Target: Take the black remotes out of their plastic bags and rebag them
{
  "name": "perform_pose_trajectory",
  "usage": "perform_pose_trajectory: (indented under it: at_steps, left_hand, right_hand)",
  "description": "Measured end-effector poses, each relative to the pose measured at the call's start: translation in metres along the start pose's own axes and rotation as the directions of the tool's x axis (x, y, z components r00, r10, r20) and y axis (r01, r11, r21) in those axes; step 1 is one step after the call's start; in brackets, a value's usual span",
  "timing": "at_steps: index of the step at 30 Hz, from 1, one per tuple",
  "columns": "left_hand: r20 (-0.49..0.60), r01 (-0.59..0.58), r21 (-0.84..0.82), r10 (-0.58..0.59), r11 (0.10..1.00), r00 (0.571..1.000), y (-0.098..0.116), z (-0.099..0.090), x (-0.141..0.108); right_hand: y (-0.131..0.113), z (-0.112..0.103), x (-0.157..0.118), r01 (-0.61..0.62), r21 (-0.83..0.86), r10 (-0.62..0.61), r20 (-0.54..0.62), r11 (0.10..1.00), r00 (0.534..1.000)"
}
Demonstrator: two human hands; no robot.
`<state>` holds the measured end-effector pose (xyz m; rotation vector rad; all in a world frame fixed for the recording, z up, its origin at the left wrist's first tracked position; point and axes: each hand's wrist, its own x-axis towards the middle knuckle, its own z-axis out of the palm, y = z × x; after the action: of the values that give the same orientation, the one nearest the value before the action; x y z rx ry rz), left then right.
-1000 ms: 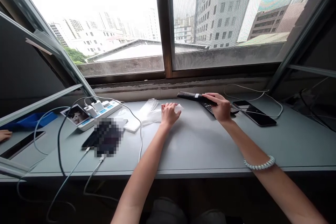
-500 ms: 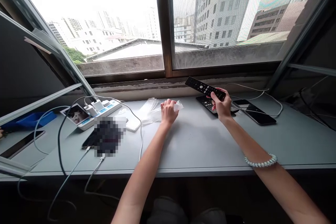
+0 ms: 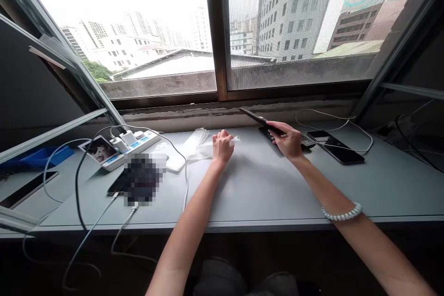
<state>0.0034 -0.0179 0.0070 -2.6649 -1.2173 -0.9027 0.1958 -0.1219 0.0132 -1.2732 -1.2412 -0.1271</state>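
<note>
My left hand (image 3: 222, 146) rests at the middle of the desk, its fingers curled closed on a clear plastic bag (image 3: 197, 144). A corner of the bag sticks out past the fingertips, and the rest spreads flat to the left. In my right hand (image 3: 288, 141) is a black remote control (image 3: 255, 117), raised over the desk and turned nearly edge-on, its far end pointing up and left. Below that hand lies a second dark remote control (image 3: 308, 142) with pale buttons, partly hidden by the hand. A black smartphone (image 3: 336, 147) lies to the right of it.
At the left a white power strip (image 3: 138, 144) holds several plugs beside a photo card (image 3: 100, 149). A blurred dark device (image 3: 142, 180) has cables attached. A white charging cable (image 3: 368, 141) loops around the smartphone. A blue tray (image 3: 52, 157) sits beyond the metal frame (image 3: 83, 78).
My right wrist has turned, so the remote control has rotated from showing its buttons to nearly edge-on, shifting slightly left. My left hand stays in place on the plastic bag.
</note>
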Motion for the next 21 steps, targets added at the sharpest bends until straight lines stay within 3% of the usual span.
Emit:
perform_pose_trajectory:
  at_steps: [3,7,15,21]
  left_hand:
    - [0.019,-0.009,0.003,0.009,1.0,1.0,-0.002,0.002,0.0]
    - [0.023,-0.001,-0.001,0.001,1.0,1.0,-0.003,0.004,0.001]
    - [0.025,0.005,-0.008,-0.005,1.0,1.0,-0.003,0.004,0.001]
    - [-0.006,-0.004,0.008,0.004,1.0,1.0,0.001,0.003,0.001]
  right_hand:
    - [0.0,-0.003,-0.004,0.278,-0.198,-0.253,0.142,0.94,0.957]
    - [-0.004,-0.006,-0.006,0.385,-0.281,-0.33,0.223,0.879,0.917]
    - [-0.013,-0.008,-0.005,0.157,-0.262,-0.147,0.056,0.952,0.987]
    - [-0.021,-0.003,-0.003,-0.056,-0.049,0.05,-0.123,0.997,0.991]
